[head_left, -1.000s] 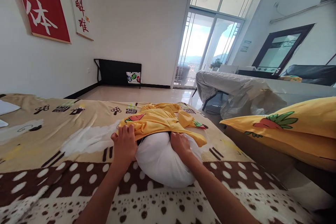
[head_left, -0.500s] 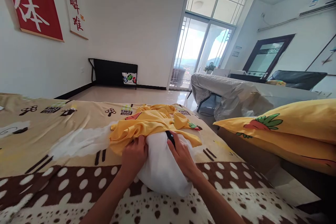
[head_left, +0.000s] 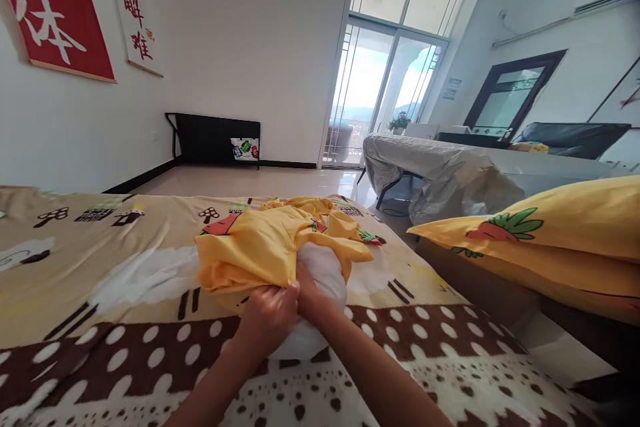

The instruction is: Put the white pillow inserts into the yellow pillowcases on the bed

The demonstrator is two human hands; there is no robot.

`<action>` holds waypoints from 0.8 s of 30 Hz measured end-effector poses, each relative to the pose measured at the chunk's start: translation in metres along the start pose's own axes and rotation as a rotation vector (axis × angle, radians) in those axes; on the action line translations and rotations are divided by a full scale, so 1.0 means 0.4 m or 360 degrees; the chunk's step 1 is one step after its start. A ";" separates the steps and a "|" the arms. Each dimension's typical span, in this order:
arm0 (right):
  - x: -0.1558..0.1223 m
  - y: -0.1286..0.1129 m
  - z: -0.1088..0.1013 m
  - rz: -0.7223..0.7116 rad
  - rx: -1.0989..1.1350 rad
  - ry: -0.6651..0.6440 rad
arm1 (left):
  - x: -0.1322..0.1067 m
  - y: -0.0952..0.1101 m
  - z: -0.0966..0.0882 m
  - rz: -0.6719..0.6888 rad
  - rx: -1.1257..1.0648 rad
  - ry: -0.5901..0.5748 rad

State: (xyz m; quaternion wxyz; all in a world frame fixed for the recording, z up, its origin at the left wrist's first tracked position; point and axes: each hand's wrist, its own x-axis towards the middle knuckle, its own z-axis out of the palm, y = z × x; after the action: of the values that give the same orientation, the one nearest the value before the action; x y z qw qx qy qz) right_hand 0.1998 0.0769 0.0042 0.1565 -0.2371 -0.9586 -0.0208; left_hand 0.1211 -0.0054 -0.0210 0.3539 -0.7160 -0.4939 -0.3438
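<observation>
Brown, cream-dotted fleece blanket covers the bed surface nearest the camera, and both forearms extend over it. Left hand is closed in a fist on the hem of the yellow carrot-print pillowcase, pinching the fabric edge. Right hand presses against the white pillow insert; its fingers are hidden behind the left hand and the fabric, so their state cannot be determined. The insert lies on the blanket at mid-bed, its far part inside the pillowcase and its near end exposed at the opening. To the right, apart from the hands, rests a second yellow carrot-print pillow. Beyond the bed stand a table under a grey cover, a black bench against the wall, and glass balcony doors. Red calligraphy banner hangs on the left wall.
</observation>
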 end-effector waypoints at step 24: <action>-0.299 0.138 -0.118 -0.0081 0.0443 0.0335 | 0.071 -0.066 -0.260 -0.1094 0.0228 -0.1633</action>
State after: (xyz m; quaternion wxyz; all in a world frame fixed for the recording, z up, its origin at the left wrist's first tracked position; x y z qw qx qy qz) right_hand 0.3394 0.0669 0.0101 0.2868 -0.1854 -0.9362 0.0836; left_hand 0.0889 -0.0734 0.0606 -0.0123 -0.5646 -0.8251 -0.0161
